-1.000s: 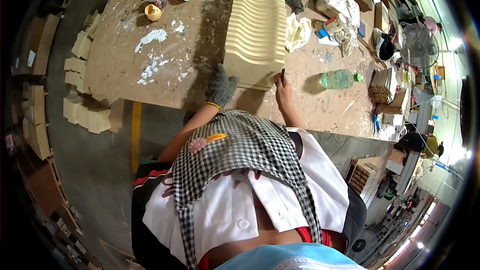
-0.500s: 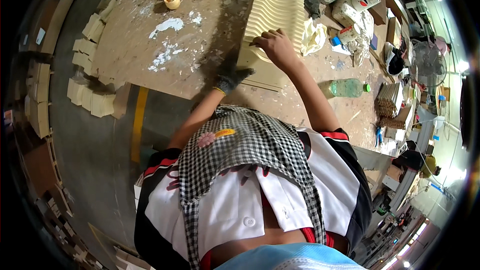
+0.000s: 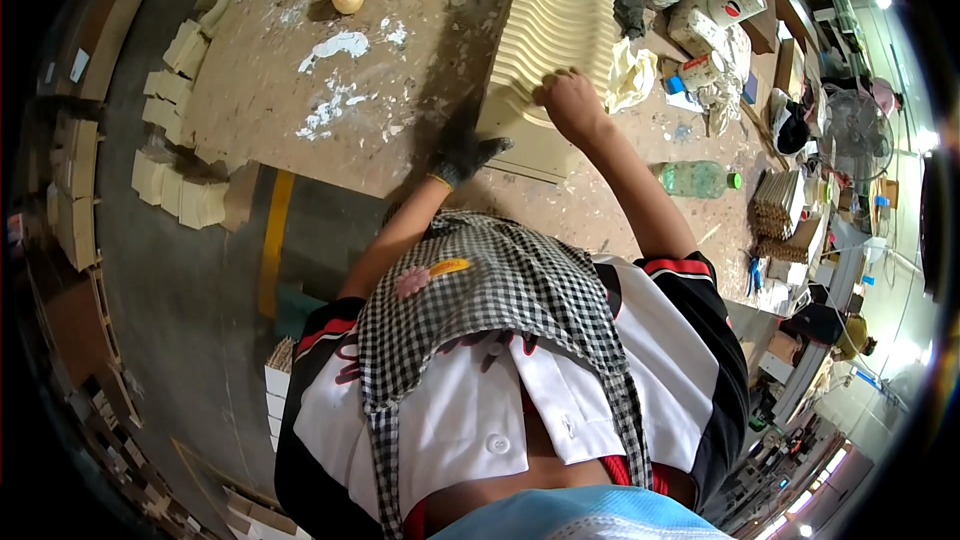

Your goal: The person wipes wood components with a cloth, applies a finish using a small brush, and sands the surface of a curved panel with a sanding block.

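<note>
A long cream piece with a wavy, ridged top lies on the workbench, running away from me. My bare right hand is over its near ridges, fingers curled in; anything they pinch is hidden. At the near left corner of the piece rests my left hand in a dark glove. Its thumb stretches along the near edge and the fingers spread up the left side, partly lost in shadow.
The paint-stained workbench carries a green plastic bottle at right and a crumpled cream cloth. Paper cups, rags and a stack of thin sheets sit farther right. Cream pieces stand left of the bench.
My right hand has shifted slightly right and nearer to me over the ridges, its fingers curling in more. The left hand stays at the corner.
</note>
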Demonstrator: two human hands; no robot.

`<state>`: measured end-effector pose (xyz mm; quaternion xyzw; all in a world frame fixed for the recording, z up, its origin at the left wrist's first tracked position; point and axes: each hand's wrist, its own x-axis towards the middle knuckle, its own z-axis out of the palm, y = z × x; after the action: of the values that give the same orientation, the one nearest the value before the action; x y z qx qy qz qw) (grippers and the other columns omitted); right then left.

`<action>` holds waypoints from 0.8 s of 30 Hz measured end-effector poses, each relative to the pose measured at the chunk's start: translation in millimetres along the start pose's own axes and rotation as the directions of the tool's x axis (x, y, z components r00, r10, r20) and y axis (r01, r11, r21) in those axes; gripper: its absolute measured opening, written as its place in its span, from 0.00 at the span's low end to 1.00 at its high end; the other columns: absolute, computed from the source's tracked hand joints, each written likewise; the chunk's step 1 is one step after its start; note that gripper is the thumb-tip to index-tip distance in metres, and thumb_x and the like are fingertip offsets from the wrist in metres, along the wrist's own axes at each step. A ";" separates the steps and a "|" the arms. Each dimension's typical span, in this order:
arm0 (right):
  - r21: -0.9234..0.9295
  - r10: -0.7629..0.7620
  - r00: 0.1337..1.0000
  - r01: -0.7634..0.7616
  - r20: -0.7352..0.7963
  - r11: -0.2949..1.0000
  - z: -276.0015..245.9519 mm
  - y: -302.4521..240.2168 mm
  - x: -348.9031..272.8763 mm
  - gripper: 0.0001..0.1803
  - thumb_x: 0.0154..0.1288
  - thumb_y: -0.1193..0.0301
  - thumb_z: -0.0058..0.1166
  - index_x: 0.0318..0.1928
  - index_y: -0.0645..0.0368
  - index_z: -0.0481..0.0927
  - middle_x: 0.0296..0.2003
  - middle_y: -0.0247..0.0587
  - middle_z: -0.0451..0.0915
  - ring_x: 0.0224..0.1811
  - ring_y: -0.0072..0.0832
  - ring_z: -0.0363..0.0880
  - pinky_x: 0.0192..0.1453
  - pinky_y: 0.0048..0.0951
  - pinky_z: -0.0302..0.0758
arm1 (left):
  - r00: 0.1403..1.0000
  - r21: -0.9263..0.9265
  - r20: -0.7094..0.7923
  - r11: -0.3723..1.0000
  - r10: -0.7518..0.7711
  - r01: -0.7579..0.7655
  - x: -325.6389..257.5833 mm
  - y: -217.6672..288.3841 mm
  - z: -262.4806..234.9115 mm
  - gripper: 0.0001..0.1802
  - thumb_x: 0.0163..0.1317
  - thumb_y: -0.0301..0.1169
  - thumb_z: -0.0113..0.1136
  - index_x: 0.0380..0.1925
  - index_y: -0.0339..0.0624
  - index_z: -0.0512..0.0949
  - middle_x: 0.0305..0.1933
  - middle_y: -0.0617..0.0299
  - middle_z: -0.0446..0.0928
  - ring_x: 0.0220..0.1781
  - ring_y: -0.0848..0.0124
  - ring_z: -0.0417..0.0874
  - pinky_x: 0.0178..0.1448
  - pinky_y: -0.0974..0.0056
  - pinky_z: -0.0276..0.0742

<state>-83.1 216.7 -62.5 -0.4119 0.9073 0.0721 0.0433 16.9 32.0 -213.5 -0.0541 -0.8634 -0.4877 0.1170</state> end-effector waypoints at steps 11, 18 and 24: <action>0.273 0.251 0.932 -0.178 -0.263 0.945 5.6 102.4 5.7 0.09 0.68 0.67 0.53 0.41 0.46 0.87 0.31 0.39 0.85 0.33 0.37 0.85 0.38 0.40 0.78 | 0.983 -0.160 0.147 0.978 -0.109 0.133 3.9 9.6 -0.3 0.40 0.51 0.52 0.75 0.56 0.37 0.73 0.52 0.45 0.79 0.54 0.49 0.79 0.57 0.51 0.75; 0.026 0.004 0.939 0.005 -0.344 1.000 25.2 113.2 64.8 0.15 0.70 0.68 0.45 0.40 0.41 0.88 0.35 0.31 0.83 0.44 0.31 0.80 0.60 0.36 0.65 | 0.997 -0.060 0.053 0.997 -0.055 0.058 3.6 8.4 -0.4 0.40 0.50 0.51 0.75 0.57 0.37 0.73 0.52 0.44 0.79 0.54 0.48 0.79 0.58 0.50 0.75; -0.231 -0.048 0.989 0.014 -0.143 0.973 14.7 119.9 66.2 0.13 0.68 0.69 0.48 0.35 0.42 0.87 0.36 0.29 0.82 0.47 0.28 0.80 0.58 0.38 0.66 | 1.000 0.003 -0.028 1.000 -0.008 0.008 -0.4 2.5 2.0 0.39 0.49 0.51 0.76 0.55 0.37 0.74 0.52 0.44 0.79 0.53 0.47 0.79 0.57 0.51 0.75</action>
<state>-216.7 248.0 -74.8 -0.4323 0.8872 0.1450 -0.0706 17.6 35.1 -212.5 -0.0438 -0.8626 -0.4877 0.1273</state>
